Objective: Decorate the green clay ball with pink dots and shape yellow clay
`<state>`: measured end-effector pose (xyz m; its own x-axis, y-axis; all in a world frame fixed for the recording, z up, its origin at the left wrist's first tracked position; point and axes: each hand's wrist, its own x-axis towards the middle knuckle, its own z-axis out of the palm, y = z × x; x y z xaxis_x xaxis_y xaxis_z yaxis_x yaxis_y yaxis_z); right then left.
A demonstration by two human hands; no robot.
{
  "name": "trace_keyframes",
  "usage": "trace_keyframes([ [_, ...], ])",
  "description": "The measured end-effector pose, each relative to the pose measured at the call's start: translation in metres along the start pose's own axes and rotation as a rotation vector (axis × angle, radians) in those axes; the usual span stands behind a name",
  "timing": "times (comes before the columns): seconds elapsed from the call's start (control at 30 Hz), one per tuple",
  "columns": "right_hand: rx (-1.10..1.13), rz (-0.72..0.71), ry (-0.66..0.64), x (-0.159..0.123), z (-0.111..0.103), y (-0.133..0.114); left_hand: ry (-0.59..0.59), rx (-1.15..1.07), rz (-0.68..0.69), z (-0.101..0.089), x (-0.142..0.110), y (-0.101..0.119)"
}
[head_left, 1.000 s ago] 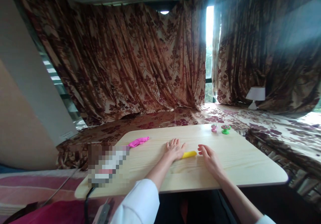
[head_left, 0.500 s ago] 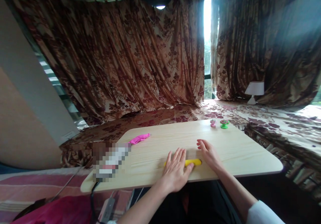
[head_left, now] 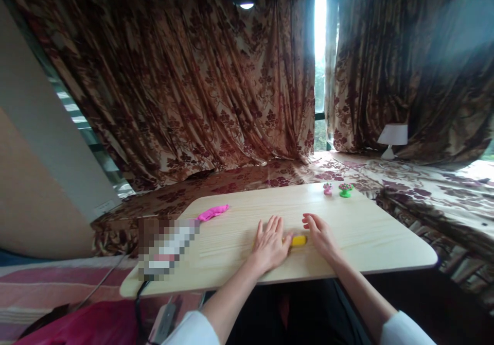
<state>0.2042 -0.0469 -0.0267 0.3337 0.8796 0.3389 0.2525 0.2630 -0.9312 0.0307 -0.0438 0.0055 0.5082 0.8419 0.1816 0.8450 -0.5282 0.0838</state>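
My left hand (head_left: 270, 244) lies flat, palm down, fingers stretched out, over a yellow roll (head_left: 298, 241) that looks like modelling clay. The palm covers the roll's left part, while its right end sticks out past the thumb. Just right of that end, my right hand (head_left: 322, 236) hovers or rests on its edge with fingers apart and slightly bent, holding nothing. Farther back on the left is a lumpy pink strip (head_left: 213, 212), also clay-like. Two small stemmed models stand at the back right: a pink one (head_left: 328, 189) and a green one with dotted top (head_left: 346, 190).
The pale wooden table (head_left: 378, 237) has rounded corners. A blurred-out object (head_left: 172, 247) lies at its left side, a black cable (head_left: 139, 304) running down from it. A white lamp (head_left: 392, 135) stands behind on the patterned ledge, before curtains (head_left: 216, 87).
My left hand has slid forward, away from me, over the yellow roll, and the roll has moved forward with it. My right hand has stayed nearly in place.
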Motion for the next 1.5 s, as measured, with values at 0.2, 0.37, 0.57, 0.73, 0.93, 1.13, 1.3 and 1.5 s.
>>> trace_keyframes([
  [0.2, -0.01, 0.011, 0.007, -0.001, 0.0, 0.0, 0.049, -0.005, 0.109, -0.003, -0.059, 0.015],
  [0.37, -0.026, 0.012, -0.012, -0.001, 0.0, 0.001, -0.017, -0.023, -0.008, 0.003, -0.01, 0.002],
  [0.57, -0.022, 0.011, -0.019, 0.001, 0.0, -0.001, -0.093, -0.038, -0.15, 0.004, 0.063, -0.019],
  [0.73, -0.015, 0.02, -0.019, 0.001, 0.001, 0.001, -0.012, -0.006, -0.022, 0.004, 0.021, -0.007],
  [0.93, -0.024, 0.023, -0.021, -0.002, 0.001, -0.003, 0.058, -0.012, 0.163, 0.0, -0.052, 0.007],
  [1.13, -0.04, 0.015, -0.033, -0.003, 0.001, -0.006, -0.017, -0.055, -0.007, 0.008, 0.004, -0.007],
  [1.3, -0.039, 0.013, -0.037, -0.001, 0.0, -0.005, -0.007, -0.055, -0.117, 0.012, 0.064, -0.022],
  [1.5, -0.024, 0.018, -0.031, 0.0, 0.0, -0.002, 0.055, -0.024, 0.001, 0.013, 0.019, -0.009],
])
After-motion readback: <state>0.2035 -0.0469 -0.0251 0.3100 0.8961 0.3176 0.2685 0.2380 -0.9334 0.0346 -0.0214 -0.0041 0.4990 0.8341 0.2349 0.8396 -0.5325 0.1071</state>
